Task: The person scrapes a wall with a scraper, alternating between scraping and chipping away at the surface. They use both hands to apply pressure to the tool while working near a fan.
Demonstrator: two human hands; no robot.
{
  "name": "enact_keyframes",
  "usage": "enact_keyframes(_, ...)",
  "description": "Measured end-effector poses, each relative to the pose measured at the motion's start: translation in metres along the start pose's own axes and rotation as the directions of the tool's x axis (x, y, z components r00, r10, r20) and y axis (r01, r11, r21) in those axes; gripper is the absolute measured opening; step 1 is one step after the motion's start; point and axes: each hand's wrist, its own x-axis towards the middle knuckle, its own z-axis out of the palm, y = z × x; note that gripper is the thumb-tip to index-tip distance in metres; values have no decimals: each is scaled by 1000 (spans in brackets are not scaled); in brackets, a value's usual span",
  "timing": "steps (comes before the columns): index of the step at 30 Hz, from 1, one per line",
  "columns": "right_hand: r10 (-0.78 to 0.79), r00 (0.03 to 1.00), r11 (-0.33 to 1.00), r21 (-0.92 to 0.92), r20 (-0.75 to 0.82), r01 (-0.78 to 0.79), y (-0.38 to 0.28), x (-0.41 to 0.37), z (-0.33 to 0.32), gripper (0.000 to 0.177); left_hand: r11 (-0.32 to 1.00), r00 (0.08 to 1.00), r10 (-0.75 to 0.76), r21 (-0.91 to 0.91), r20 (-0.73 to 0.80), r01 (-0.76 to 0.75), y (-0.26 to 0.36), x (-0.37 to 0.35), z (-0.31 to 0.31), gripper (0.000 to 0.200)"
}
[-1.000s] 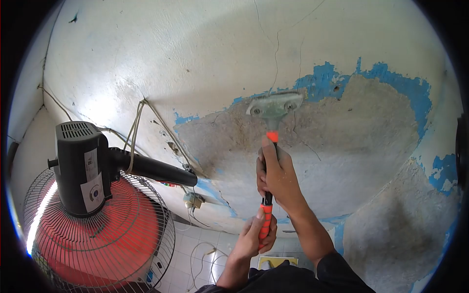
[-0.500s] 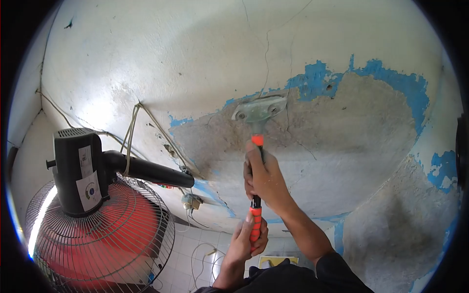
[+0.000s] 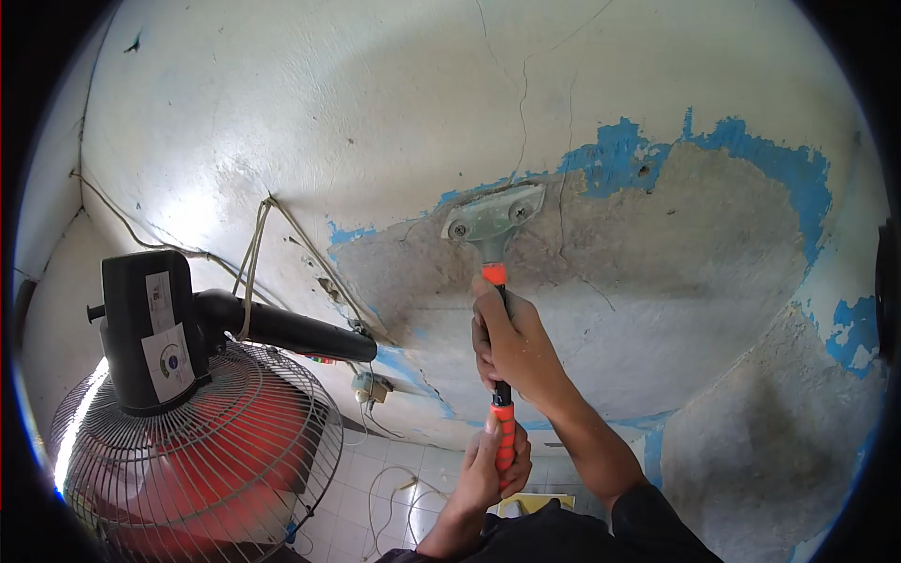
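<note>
A long-handled scraper with a wide head, two screws and orange-and-black handle parts rests its blade edge against the wall. The blade lies at the upper border of a bare grey patch, where the pale paint ends. My right hand is wrapped round the black shaft just below the orange collar. Lower down, my left hand is closed on the orange ribbed grip. Blue paint shows along the patch's edge, right of the scraper head.
A black fan with a wire cage stands close on the left. Cables run along the wall behind it to a socket. Below lie a tiled floor, a loose cord and a yellow-edged item. Cracks run through the wall.
The view has shifted slightly. The scraper head has moved a little left and down against the cracks and blue paint, and its handle leans more. Both hands keep their hold.
</note>
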Motion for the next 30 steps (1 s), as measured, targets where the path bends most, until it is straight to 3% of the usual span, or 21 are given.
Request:
enact_keyframes(7, 28, 999, 1000, -9, 18, -27, -2, -1, -1, 48, 999, 1000, 16, -29, 17, -15, -4, -1, 3, 51)
enact_keyframes(22, -6, 1000, 1000, -28, -21, 6, -2, -1, 3, 47, 999, 998, 40, 8, 53, -40, 0, 2, -1, 50)
enact_keyframes(25, -13, 1000, 999, -34, -28, 12, 0, 0, 2, 46, 999, 999, 32, 13, 2, -32, -3, 3, -2, 51)
enact_keyframes(30, -33, 999, 999, -31, -25, 32, -1, 1, 2, 45, 1000, 998, 26, 12, 60, -26, 2, 5, -4, 52)
